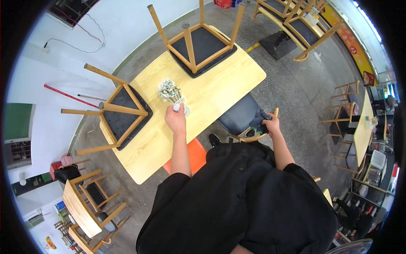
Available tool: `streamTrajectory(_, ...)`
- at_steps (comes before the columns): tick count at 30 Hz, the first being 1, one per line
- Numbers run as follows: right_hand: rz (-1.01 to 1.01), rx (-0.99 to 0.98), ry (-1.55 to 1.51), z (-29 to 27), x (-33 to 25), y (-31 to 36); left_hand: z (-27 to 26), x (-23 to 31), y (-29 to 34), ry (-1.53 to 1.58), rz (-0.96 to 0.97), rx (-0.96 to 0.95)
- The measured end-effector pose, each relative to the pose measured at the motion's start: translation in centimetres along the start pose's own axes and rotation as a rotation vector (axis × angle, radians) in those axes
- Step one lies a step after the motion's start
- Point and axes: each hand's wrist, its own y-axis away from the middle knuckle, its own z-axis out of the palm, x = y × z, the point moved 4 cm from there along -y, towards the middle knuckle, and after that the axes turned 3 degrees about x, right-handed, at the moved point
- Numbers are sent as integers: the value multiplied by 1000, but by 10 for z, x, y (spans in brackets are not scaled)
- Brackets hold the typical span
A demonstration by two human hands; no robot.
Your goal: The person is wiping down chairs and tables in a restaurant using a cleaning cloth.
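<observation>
Over the wooden table, my left hand has its fingers closed around a small white object, mostly hidden by them. Just beyond it stands a clear holder packed with thin sticks with white and green ends. Whether my hand touches the holder, I cannot tell. On the right, my right hand is closed on a dark grey cloth, beside the wooden back of a black-seated chair at the table's near side.
Two stools or chairs lie upside down on the table: one at the far end, one at left. An orange seat is partly under the near edge. More tables and chairs stand left, right and far right; a white wall runs behind.
</observation>
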Motion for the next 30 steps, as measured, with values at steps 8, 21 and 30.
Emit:
streamTrajectory(8, 225, -279, -798, 4, 14, -3, 13, 0, -9, -1, -108, 8)
streamTrajectory(21, 339, -417, -684, 45, -4, -48, 11, -47, 102, -105, -280, -494)
streamTrajectory(30, 553, -424, -740, 60, 39, -89, 11, -87, 245, 3, -494, -718)
